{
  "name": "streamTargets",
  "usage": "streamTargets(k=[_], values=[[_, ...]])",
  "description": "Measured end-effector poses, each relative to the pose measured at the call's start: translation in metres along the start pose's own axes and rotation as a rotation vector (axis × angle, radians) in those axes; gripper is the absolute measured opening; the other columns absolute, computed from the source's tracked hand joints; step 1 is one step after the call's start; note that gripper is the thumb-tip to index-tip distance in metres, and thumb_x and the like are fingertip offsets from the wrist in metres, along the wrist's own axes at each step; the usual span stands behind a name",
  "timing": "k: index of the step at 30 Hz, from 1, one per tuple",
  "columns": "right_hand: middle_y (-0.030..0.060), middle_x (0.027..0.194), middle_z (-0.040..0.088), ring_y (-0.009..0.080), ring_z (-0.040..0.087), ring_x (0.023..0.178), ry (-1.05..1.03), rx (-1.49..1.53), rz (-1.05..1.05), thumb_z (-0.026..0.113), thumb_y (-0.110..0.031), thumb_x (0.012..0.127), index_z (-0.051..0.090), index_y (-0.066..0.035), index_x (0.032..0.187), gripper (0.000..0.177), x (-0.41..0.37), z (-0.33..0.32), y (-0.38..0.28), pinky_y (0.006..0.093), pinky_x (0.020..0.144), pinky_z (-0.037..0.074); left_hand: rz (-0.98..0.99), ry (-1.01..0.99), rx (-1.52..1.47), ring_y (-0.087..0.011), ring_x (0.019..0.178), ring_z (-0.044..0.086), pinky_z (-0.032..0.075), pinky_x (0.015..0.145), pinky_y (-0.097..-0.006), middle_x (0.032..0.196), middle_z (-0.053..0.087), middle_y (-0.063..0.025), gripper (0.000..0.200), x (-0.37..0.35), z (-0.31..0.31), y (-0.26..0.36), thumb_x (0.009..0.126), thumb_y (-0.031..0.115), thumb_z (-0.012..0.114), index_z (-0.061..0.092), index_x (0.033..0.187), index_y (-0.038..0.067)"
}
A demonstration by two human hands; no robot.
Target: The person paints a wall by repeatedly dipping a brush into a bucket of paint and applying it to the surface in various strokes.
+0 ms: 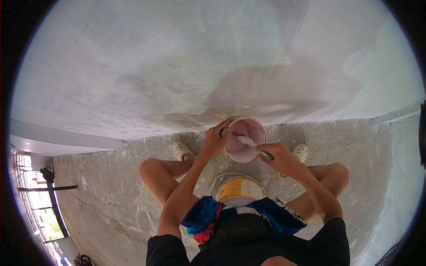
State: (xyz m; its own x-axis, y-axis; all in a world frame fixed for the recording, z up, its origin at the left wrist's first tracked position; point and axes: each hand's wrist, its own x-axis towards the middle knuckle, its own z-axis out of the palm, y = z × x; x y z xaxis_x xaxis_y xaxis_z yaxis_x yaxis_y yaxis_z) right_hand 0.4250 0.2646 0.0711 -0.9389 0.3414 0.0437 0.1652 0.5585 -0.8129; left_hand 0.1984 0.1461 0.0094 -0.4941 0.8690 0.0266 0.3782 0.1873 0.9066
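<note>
A pinkish bucket (242,155) stands tilted in front of the wall. My left hand (218,138) grips its left rim, fingers wrapped over the edge. In my right hand (276,156) is the dark handle of a tool (246,141), closed in my fingers. The tool's front part is coated in whitish material and reaches into the bucket. What lies at the bucket's bottom is hard to make out. Below the bucket, between my legs, a yellow and white pail (240,188) with a wire handle is partly hidden by my shorts.
The pale plastered wall (177,66) rises ahead, with my shadow on it. Rough concrete floor (106,190) spreads around my feet, which wear light perforated clogs (179,150). A ledge (66,135) runs at the left, and a barred window (42,199) lets in light.
</note>
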Motion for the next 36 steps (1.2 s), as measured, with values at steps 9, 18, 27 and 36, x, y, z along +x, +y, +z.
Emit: streamTargets(k=[9, 18, 27, 36], values=[[0.0235, 0.095, 0.065, 0.0393, 0.063, 0.088, -0.091, -0.061, 0.163, 0.063, -0.006, 0.082, 0.062, 0.004, 0.107, 0.027, -0.001, 0.0, 0.013, 0.0436, 0.078, 0.05, -0.057, -0.05, 0.127, -0.0208, 0.057, 0.052, 0.045, 0.06, -0.034, 0.074, 0.061, -0.0155, 0.042, -0.002, 0.005, -0.01, 0.084, 0.018, 0.059, 0.059, 0.124, 0.008], [0.0197, 0.102, 0.066, 0.0361, 0.064, 0.088, -0.002, -0.113, -0.033, 0.068, -0.009, 0.08, 0.065, 0.0, 0.107, 0.028, -0.002, -0.016, 0.023, 0.0387, 0.077, 0.052, -0.085, -0.13, 0.266, -0.0424, 0.088, 0.062, 0.049, 0.077, -0.0479, 0.093, 0.065, -0.0233, 0.055, -0.011, 0.012, -0.033, 0.08, 0.02, 0.06, 0.045, 0.131, 0.009], [0.0134, 0.088, 0.07, 0.018, 0.069, 0.078, 0.2, 0.061, 0.141, 0.067, -0.012, 0.087, 0.067, 0.004, 0.1, 0.021, -0.004, -0.051, 0.012, 0.0308, 0.07, 0.056, -0.295, -0.188, 0.291, -0.0321, 0.091, 0.065, 0.051, 0.077, -0.0432, 0.101, 0.065, -0.0204, 0.059, -0.012, 0.011, -0.048, 0.086, 0.018, 0.059, 0.036, 0.139, 0.007], [0.0189, 0.101, 0.064, 0.0267, 0.069, 0.084, 0.307, 0.771, 0.55, 0.065, -0.011, 0.088, 0.061, 0.009, 0.105, 0.026, -0.032, -0.044, 0.07, 0.0298, 0.072, 0.06, -0.467, -0.255, -0.335, -0.0221, 0.085, 0.066, 0.054, 0.069, -0.0339, 0.101, 0.065, -0.017, 0.064, -0.013, 0.003, -0.026, 0.089, 0.017, 0.059, 0.03, 0.145, 0.008]])
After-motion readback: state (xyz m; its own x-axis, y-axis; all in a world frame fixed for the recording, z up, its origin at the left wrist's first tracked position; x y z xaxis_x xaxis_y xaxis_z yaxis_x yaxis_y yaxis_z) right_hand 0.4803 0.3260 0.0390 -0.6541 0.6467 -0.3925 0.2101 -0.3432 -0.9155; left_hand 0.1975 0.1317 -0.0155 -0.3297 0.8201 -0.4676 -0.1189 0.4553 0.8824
